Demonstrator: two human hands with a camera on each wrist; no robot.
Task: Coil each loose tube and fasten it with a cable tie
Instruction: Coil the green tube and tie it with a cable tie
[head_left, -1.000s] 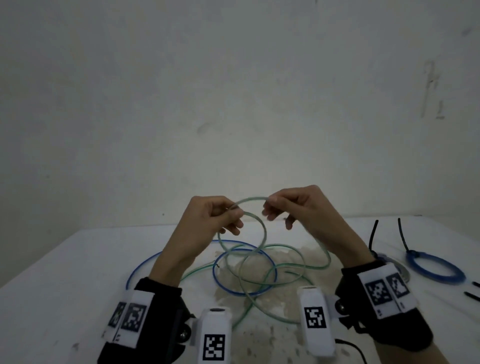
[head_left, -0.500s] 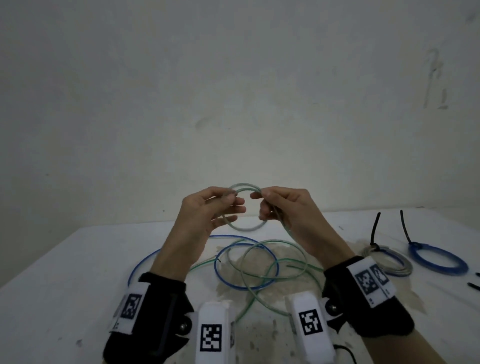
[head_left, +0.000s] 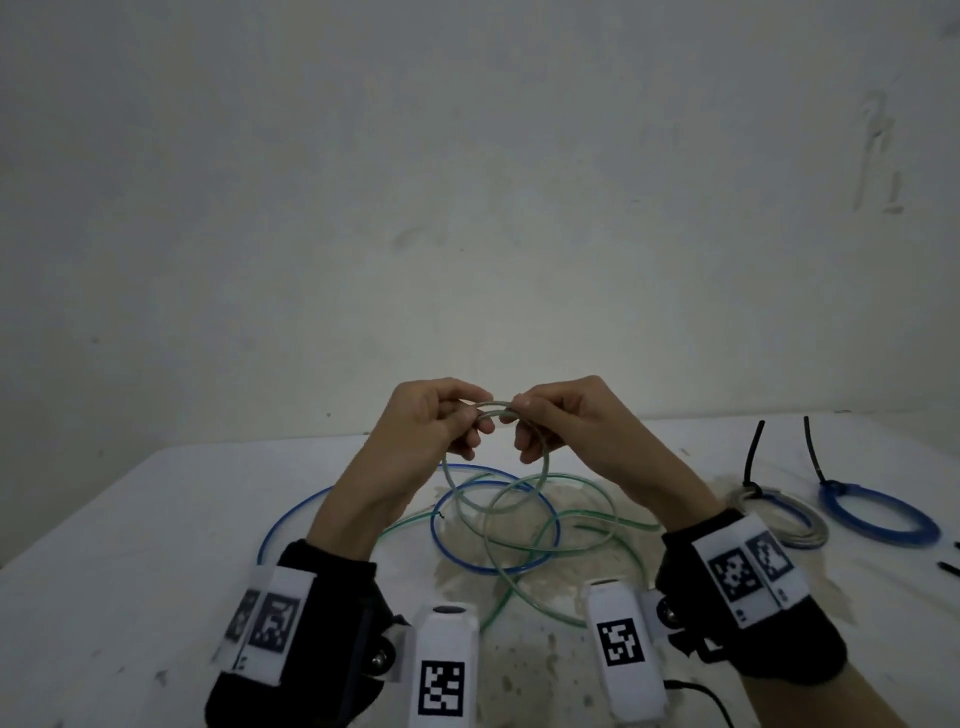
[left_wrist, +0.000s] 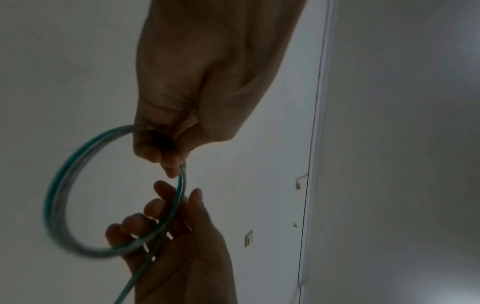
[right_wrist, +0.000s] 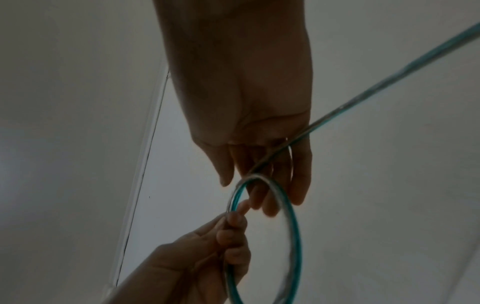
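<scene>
Both hands (head_left: 498, 415) pinch green tube (head_left: 493, 506) loop; contact hidden.

Light is dim and flat in all three views, with a greyish cast and grain. In the head view the bench (head_left: 130, 525) edge bows with wide-angle distortion. Both wrist views are darker, with the hands backlit against pale walls. The green tube (left_wrist: 55, 197) coil smears with motion blur there.

Green tube (head_left: 524, 525): clear, glossy plastic with a smooth skin, like the blue tube (head_left: 291, 512). Surface (head_left: 130, 545): matt white, stained and roughened near centre. Wrist bands (head_left: 332, 587): black cloth.
</scene>
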